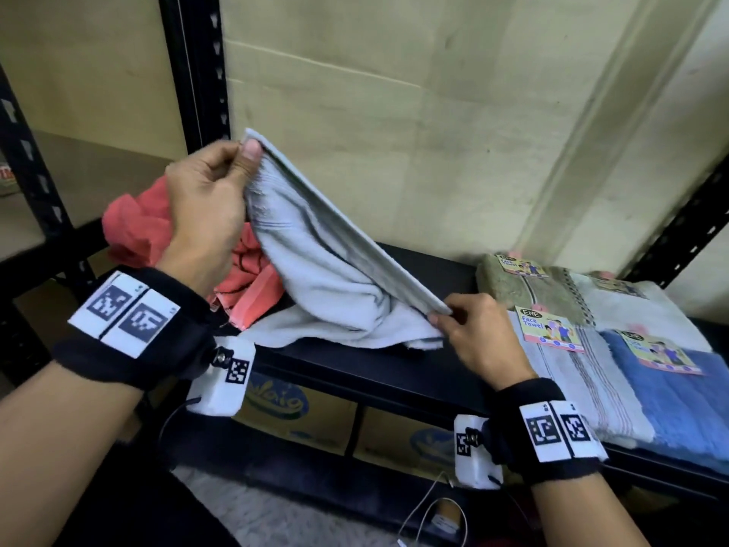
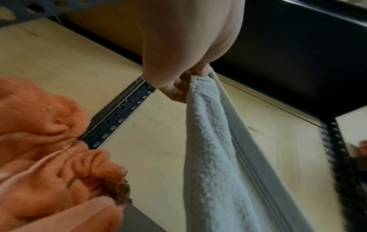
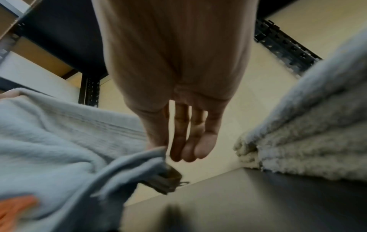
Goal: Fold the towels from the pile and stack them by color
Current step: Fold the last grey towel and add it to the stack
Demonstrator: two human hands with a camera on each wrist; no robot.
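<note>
A pale grey towel point(image 1: 327, 270) hangs stretched between my two hands above the black shelf point(image 1: 394, 361). My left hand point(image 1: 221, 179) pinches its upper corner, raised high at the left; the wrist view shows the left hand point(image 2: 184, 81) gripping the towel point(image 2: 214, 149) by its hem. My right hand point(image 1: 465, 325) pinches the lower corner near the shelf, thumb and forefinger on the edge, and in the wrist view the right hand point(image 3: 174, 141) has its other fingers straight beside the towel point(image 3: 59, 141). A crumpled coral towel point(image 1: 138, 227) lies behind my left hand.
Folded towels sit at the right of the shelf: a grey one point(image 1: 572, 373), a blue one point(image 1: 678, 396), an olive one point(image 1: 524, 286) and a white one point(image 1: 639, 305), some with labels. Black uprights point(image 1: 197, 73) frame the shelf. Cardboard boxes point(image 1: 300, 412) stand below.
</note>
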